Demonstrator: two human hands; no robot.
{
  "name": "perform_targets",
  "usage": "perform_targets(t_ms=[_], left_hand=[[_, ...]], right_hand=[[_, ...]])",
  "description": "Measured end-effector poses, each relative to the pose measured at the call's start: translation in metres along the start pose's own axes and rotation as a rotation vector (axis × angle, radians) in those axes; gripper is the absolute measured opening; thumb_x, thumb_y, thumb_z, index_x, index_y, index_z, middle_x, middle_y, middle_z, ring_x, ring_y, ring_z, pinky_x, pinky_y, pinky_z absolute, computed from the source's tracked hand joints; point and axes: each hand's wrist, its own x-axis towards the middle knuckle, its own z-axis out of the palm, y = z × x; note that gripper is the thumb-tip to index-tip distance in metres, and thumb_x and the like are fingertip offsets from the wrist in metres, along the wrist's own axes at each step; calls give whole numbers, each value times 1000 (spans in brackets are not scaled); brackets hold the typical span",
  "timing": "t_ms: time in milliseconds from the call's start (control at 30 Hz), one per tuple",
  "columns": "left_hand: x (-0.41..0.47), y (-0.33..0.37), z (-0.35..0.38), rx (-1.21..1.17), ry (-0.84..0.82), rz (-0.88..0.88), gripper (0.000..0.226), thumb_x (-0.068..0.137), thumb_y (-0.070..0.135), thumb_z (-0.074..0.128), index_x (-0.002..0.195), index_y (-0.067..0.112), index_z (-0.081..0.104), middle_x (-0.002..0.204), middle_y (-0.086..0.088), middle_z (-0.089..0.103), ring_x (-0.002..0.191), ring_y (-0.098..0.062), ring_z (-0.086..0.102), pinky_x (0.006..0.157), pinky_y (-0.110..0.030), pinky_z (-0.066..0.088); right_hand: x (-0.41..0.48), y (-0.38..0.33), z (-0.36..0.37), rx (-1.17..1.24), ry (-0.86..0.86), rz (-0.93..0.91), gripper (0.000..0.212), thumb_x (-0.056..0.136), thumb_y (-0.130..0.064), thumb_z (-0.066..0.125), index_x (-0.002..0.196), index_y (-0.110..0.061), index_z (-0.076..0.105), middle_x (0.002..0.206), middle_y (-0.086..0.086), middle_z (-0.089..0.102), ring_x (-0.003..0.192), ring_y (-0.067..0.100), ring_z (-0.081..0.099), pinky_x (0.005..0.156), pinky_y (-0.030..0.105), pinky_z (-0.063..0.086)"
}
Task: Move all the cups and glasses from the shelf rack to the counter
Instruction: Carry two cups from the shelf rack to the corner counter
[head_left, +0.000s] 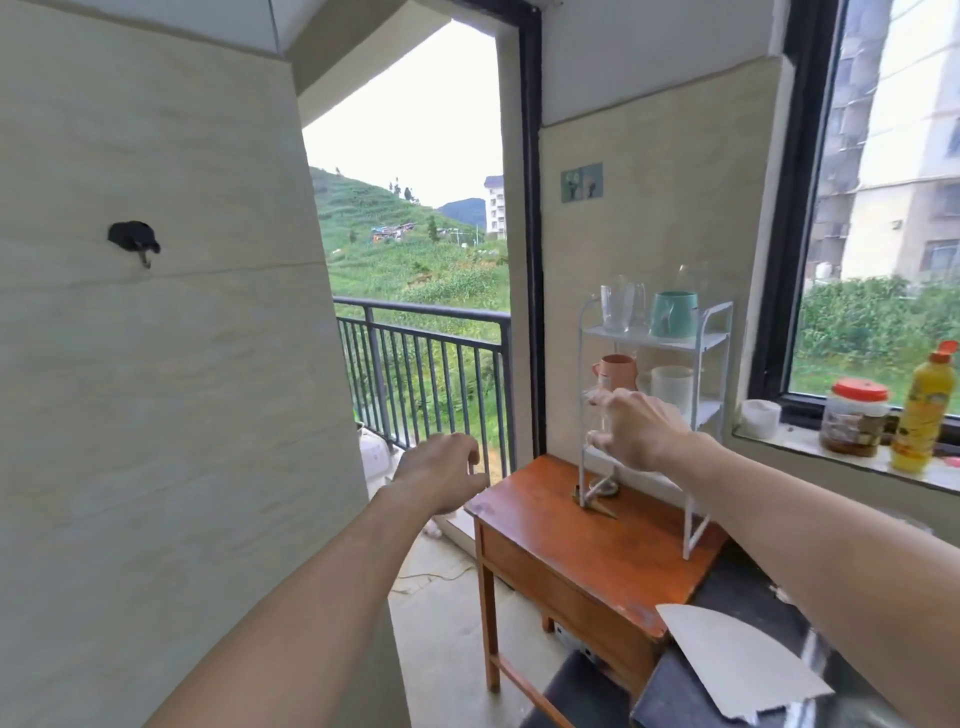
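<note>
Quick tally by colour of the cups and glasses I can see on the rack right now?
Clear glass: 1
Teal cup: 1
Pink cup: 1
White cup: 1
Total: 4 in view; the right hand hides part of the rack.

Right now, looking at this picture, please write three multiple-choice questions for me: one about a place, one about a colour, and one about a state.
1. Where does the white rack stand?
A. on the wooden table
B. on the windowsill
C. on the balcony floor

2. What colour is the mug on the top shelf, beside the clear glass?
A. yellow
B. teal green
C. black

3. What is the state of the right hand?
A. closed on the pink cup
B. resting flat on the table
C. open, fingers spread, in front of the rack

Answers: 1 A, the rack's legs rest on the tabletop. 2 B, the mug is teal. 3 C, the hand holds nothing, and the pink cup sits on the middle shelf.
</note>
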Motion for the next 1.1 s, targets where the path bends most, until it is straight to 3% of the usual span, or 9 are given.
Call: perform_targets(t_ms=[167,300,400,500,633,833,933,1033,1100], left_hand=[[101,-21,13,-99,-43,93,34,83,43,62,110,21,64,107,-4,68,96,-22,60,75,-32,48],[174,-22,20,-266,-95,146,30,82,37,65,100,13,68,92,-6,69,88,-26,65,75,-36,55],[220,-16,36,-334,-123,196,27,82,36,67,97,15,68,83,-4,65,78,-25,64,67,-32,51],[266,-8,54,-433,-156,201,28,79,34,68,98,14,69,74,-4,62,62,-21,58,62,-29,50],[345,9,75,-498,-134,233,29,79,37,70,99,16,70,85,-1,68,75,-16,63,69,-29,52],[463,48,89,-638,-61,240,21,81,35,69,91,17,71,74,4,64,65,-8,56,59,-23,43],[514,67,87,-667,16,257,30,84,35,65,107,16,69,83,6,65,78,-14,59,68,-24,41],[557,83,86,-672,26,267,40,89,36,57,124,17,59,118,-6,63,104,-24,58,80,-28,41],[583,92,85,-665,38,289,45,92,35,51,133,16,51,135,-10,54,120,-28,52,93,-33,42]], right_hand=[[77,16,23,41,20,134,54,90,-38,61,138,-19,48,134,10,59,110,30,62,88,43,51],[121,37,34,63,50,253,50,90,-38,61,134,-18,50,124,9,64,103,28,62,82,38,50],[149,58,40,64,96,349,48,89,-40,60,131,-20,54,124,7,65,104,28,63,76,36,48],[177,81,42,89,134,434,51,88,-43,62,133,-20,54,125,8,66,105,29,63,82,37,50],[223,121,52,70,212,524,50,89,-41,61,134,-19,54,123,9,66,101,30,64,76,36,48],[287,182,71,179,456,723,46,88,-32,63,128,-11,56,122,15,64,102,35,62,75,38,43],[312,202,82,280,504,782,37,87,-30,63,116,-8,59,113,16,64,92,33,59,72,36,40],[331,217,90,405,512,830,22,85,-30,62,94,-10,61,100,12,67,85,28,57,71,35,41],[342,228,93,482,552,871,23,86,-31,61,95,-10,64,99,9,68,88,27,60,72,34,42]])
